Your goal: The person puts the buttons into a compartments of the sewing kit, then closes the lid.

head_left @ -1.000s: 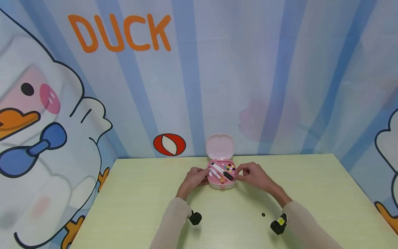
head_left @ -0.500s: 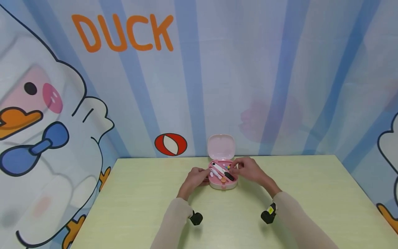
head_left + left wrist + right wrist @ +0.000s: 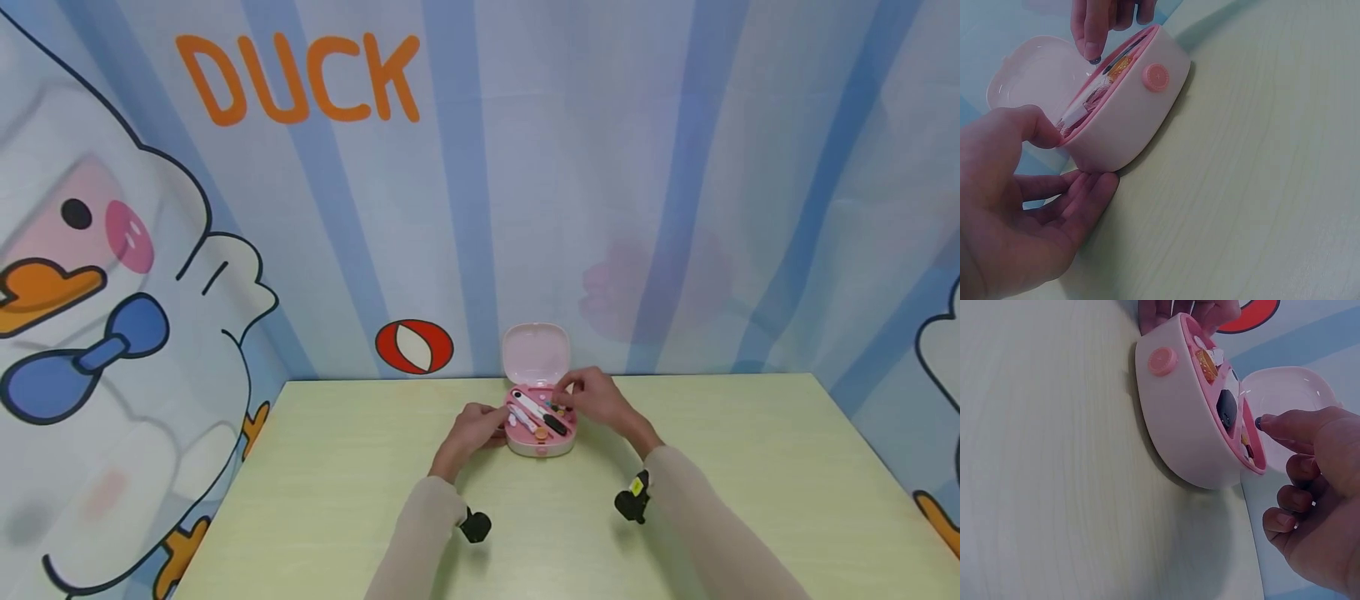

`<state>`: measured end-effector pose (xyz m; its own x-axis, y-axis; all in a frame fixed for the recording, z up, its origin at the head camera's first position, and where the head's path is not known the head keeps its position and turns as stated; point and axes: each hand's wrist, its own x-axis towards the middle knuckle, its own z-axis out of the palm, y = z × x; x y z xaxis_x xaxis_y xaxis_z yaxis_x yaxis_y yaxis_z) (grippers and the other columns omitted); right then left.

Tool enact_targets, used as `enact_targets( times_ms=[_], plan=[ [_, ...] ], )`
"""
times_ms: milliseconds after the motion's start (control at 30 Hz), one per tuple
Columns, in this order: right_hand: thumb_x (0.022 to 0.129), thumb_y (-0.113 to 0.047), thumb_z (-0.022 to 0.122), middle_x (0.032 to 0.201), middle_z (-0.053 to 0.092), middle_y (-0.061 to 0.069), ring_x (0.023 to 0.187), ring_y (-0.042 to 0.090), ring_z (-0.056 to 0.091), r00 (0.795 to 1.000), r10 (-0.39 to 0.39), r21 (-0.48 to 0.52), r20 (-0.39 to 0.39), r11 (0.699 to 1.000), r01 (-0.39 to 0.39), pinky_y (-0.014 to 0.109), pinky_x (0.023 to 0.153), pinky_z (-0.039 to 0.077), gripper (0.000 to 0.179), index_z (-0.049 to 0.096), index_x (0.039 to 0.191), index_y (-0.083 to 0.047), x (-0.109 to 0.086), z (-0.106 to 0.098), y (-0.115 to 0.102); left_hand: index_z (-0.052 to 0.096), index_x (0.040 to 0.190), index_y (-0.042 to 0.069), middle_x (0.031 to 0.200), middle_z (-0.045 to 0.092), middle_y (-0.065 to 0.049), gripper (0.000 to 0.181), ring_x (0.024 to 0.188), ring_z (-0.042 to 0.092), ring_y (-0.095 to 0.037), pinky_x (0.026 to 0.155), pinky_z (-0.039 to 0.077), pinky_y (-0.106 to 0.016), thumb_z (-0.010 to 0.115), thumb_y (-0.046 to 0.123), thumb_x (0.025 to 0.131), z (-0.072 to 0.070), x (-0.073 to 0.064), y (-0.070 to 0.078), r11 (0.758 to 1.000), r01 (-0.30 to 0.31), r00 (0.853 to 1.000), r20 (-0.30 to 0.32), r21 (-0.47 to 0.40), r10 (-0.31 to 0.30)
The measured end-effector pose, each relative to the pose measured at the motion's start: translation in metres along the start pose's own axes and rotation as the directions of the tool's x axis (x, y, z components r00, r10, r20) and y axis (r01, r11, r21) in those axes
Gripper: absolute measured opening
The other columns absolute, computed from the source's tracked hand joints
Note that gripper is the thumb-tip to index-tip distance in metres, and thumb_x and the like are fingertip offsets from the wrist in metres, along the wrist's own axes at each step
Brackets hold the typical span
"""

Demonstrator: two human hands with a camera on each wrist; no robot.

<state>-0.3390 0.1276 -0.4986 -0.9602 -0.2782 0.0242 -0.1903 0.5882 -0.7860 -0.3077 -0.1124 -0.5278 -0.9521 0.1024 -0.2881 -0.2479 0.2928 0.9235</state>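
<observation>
A small pink-and-white sewing box (image 3: 540,448) stands on the table with its lid (image 3: 536,354) raised. My left hand (image 3: 474,427) grips its left side, thumb at the rim and fingers low on the outer wall. Over the right-hand compartment, my right hand (image 3: 592,396) pinches a small dark button (image 3: 1258,423) between thumb and forefinger. Inside the box lie a white tool with a black end (image 3: 555,424), thread bundles (image 3: 1088,100) and an orange round piece (image 3: 1207,365). Several small coloured buttons in the right compartment are partly hidden by my fingers.
A pale wooden table (image 3: 360,500) carries the box near its back edge. Right behind stands a blue striped backdrop (image 3: 525,167) with a printed duck. Black wrist cameras (image 3: 476,526) hang below both sleeves.
My right hand has moved from the box's right rim up and inward over the button compartment. The left hand keeps its grip on the box. The whole view has shifted slightly.
</observation>
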Motion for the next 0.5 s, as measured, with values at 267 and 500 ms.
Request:
enact_targets(
  times_ms=[267, 500],
  plan=[
    [0.096, -0.015, 0.075, 0.072, 0.058, 0.005, 0.063, 0.017, 0.048, 0.999, 0.044, 0.006, -0.025, 0.999, -0.044, 0.029, 0.057, 0.038, 0.011, 0.077, 0.099, -0.005, 0.0063, 0.0042, 0.0013, 0.064, 0.125, -0.008, 0.104, 0.069, -0.011, 0.046, 0.088, 0.068, -0.020, 0.084, 0.061, -0.031, 0.062, 0.033, 0.104, 0.0000, -0.0004, 0.0007, 1.000, 0.006, 1.000, -0.007, 0.014, -0.006],
    [0.097, -0.017, 0.075, 0.075, 0.060, 0.006, 0.064, 0.019, 0.051, 0.996, 0.085, 0.008, -0.027, 0.996, -0.085, 0.029, 0.056, 0.040, 0.012, 0.076, 0.097, -0.005, 0.0102, 0.0084, 0.0015, 0.063, 0.128, -0.007, 0.105, 0.070, -0.011, 0.048, 0.089, 0.069, -0.020, 0.085, 0.061, -0.031, 0.061, 0.035, 0.104, 0.0009, -0.0008, 0.0016, 1.000, 0.019, 1.000, -0.015, 0.021, -0.019]
  ],
)
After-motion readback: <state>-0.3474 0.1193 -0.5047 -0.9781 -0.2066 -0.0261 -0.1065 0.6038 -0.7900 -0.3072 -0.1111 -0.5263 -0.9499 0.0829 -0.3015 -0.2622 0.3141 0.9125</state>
